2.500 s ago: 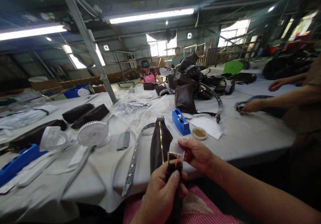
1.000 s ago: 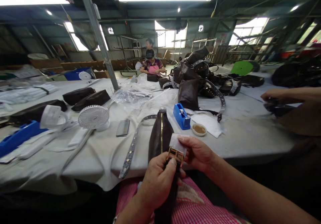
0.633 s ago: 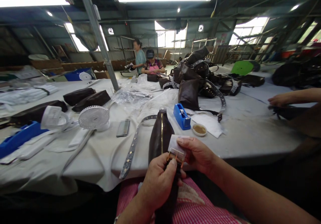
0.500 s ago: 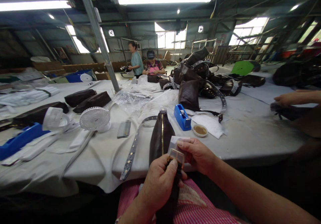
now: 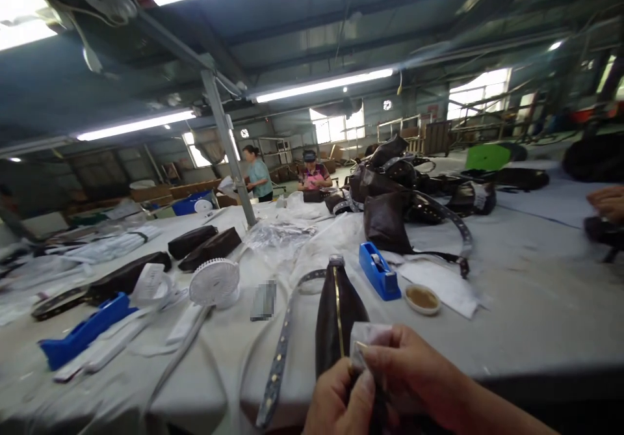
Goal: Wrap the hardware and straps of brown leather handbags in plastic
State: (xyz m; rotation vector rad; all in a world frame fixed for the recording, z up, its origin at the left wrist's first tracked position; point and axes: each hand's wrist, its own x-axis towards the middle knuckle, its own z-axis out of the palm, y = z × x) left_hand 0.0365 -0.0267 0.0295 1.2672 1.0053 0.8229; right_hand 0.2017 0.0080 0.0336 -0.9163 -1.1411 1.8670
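Observation:
A thin white translucent sheet (image 5: 373, 333) is pinched in my right hand (image 5: 419, 370). My left hand (image 5: 338, 399) is closed just beside it, thumb and finger against the sheet's lower edge. What lies inside the left fist is mostly hidden; a dark part shows below the fingers. Directly behind both hands, a dark brown leather bag (image 5: 331, 321) with a gold zipper lies on the table. Its studded strap (image 5: 280, 357) curves out to the left.
A blue tape dispenser (image 5: 380, 272) and a round dish of brown stuff (image 5: 422, 298) stand behind my hands. White fans (image 5: 214, 282), another blue dispenser (image 5: 88, 331) and brown bags lie left. More bags (image 5: 385, 217) are piled behind. A co-worker's hand (image 5: 607, 202) is far right.
The view has tilted up, so the table and my hands sit lower. My hands have come closer together. The clear plastic piece seen above my left fingers is now hard to make out.

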